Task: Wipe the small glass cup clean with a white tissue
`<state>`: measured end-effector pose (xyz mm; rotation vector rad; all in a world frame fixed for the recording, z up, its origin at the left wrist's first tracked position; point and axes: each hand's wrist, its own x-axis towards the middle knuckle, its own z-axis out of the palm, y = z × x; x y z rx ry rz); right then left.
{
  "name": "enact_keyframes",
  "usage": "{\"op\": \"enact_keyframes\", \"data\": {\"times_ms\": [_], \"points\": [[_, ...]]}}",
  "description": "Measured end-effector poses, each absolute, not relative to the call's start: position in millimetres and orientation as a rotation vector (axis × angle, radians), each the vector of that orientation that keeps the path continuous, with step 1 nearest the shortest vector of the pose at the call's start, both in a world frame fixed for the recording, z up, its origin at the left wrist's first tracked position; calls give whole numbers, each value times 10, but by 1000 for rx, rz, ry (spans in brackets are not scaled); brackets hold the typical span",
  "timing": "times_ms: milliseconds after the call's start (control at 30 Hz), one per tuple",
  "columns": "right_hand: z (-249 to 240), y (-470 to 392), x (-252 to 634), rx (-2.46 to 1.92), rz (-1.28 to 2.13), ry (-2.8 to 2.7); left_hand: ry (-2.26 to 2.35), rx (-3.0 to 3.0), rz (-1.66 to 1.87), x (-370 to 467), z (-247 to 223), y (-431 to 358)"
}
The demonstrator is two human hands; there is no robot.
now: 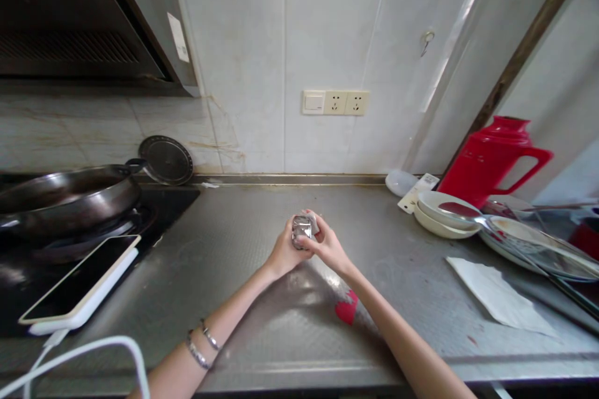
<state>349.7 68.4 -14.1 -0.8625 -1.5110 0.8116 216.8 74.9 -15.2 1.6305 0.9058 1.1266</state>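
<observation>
Over the middle of the steel counter (243,218), both hands come together around a small shiny, silvery rounded object (302,230). Its exact kind cannot be made out. My left hand (282,255) wraps it from the left and below, fingers closed. From the right, my right hand (331,248) grips it, with the thumb lying across its front. A greyish-white bit shows by the right fingers. Below the right wrist, a red heart-shaped patch (347,308) appears on something pale and greyish, partly hidden by the forearm.
At left, a steel pan (70,199) sits on the black stove; a phone (82,277) with a white cable lies in front. On the right are a red thermos (486,159), stacked bowls (447,224), plates and a white paper napkin (498,293). Wall sockets (346,103) are behind.
</observation>
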Motion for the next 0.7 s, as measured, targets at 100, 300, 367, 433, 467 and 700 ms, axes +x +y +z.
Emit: {"op": "enact_keyframes", "data": {"times_ms": [100, 300, 367, 433, 467, 700], "points": [[-78, 650, 3518, -872, 785, -1532, 909, 1722, 1171, 2171, -129, 727], [7, 632, 3579, -869, 419, -1788, 1045, 1739, 1213, 2204, -144, 691], [2, 641, 3602, -840, 310, -1878, 1093, 1720, 1199, 2217, -145, 679], [-6, 642, 3621, -830, 232, -1923, 1146, 1727, 1158, 2224, -144, 671], [-8, 639, 3629, -824, 197, -1938, 1169, 1740, 1137, 2225, -145, 670], [0, 606, 3663, -721, -7, -2090, 1198, 1818, 1096, 2213, -160, 695]]}}
